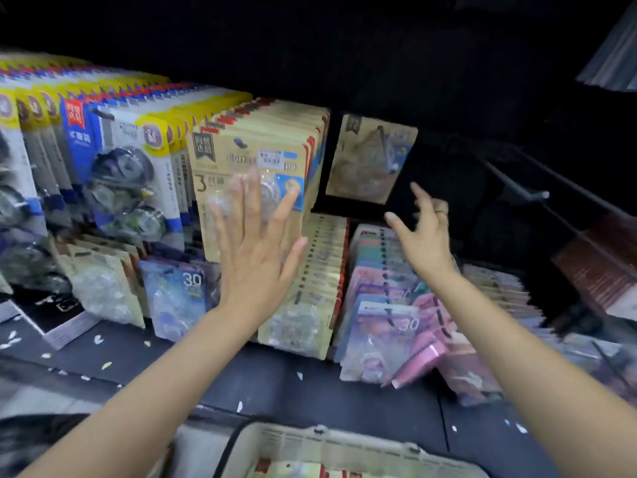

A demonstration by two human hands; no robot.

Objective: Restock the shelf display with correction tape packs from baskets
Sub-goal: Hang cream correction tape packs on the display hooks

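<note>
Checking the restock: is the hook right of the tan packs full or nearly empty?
Nearly empty: one tan pack hangs there, dark space around it, while the neighbouring tan row is tightly filled under the left hand.

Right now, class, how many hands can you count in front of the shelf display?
2. The left hand lies flat against the front tan pack; the right hand reaches, fingers spread, toward the lone pack hanging in the dark gap.

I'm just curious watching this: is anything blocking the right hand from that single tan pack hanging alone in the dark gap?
Nothing visible does. The right hand, fingers spread and holding nothing, is just below the lone tan pack, with open dark space between them. The left hand lies flat against the neighbouring tan row.
</note>
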